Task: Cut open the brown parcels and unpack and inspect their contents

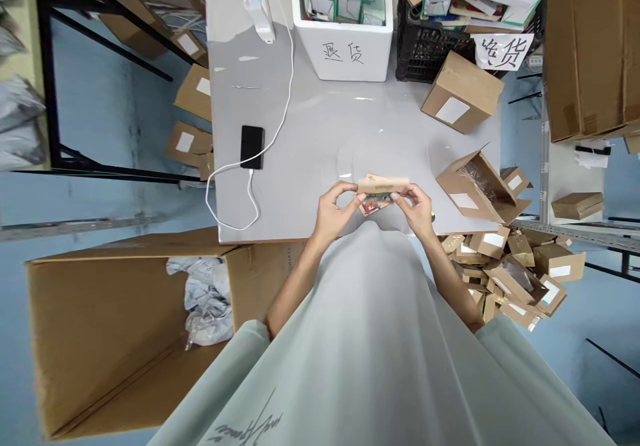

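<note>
Both hands are over the near edge of the grey tabletop (325, 133). The left hand (334, 211) and right hand (416, 207) each have a closed grip on one end of a small brown packet (383, 185), held just above the surface. A phone (251, 147) on a white cable (283, 109) lies left, an open carton (480, 189) right. A white bin (350, 53) and a black crate (425, 56) stand far back. On the floor, a big cardboard box (100, 339) sits near left.

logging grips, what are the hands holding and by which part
A small cardboard box with a colourful packet under it, held by its ends: left hand on the left end, right hand on the right.
</note>
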`<state>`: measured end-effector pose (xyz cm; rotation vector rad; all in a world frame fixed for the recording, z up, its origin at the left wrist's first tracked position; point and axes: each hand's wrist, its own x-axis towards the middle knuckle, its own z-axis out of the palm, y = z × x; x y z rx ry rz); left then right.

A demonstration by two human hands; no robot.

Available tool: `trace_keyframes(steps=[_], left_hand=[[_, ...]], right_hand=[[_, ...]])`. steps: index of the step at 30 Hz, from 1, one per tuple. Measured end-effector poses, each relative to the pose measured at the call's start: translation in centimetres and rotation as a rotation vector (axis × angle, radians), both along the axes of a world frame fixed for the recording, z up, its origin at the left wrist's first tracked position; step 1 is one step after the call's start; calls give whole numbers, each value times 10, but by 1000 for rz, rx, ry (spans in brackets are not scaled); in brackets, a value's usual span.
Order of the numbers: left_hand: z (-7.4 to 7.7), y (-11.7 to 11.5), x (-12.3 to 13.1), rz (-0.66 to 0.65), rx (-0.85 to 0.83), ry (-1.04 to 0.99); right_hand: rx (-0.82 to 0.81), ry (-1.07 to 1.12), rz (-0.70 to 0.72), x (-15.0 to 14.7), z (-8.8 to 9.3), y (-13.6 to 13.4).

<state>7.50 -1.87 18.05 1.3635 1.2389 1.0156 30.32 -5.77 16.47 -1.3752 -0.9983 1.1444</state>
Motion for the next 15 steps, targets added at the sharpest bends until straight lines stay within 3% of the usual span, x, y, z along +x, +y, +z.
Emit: trace_keyframes(steps=[4,7,10,12,15], left_hand=[[-9,-4,1,21,-172,-106],[-7,-9,2,8,-164,-127],[0,-17,8,-119,-118,-146],[2,-19,15,-184,-73,-141],[-4,-17,24,-85,-91,-104]], right_hand=[[-169,128,24,-5,-6,2],[-214,171,18,-10,-6,2],[-299,238,12,-17,-5,3],[-397,382,81,-23,-4,4],[-535,674,242,-31,-3,5]])
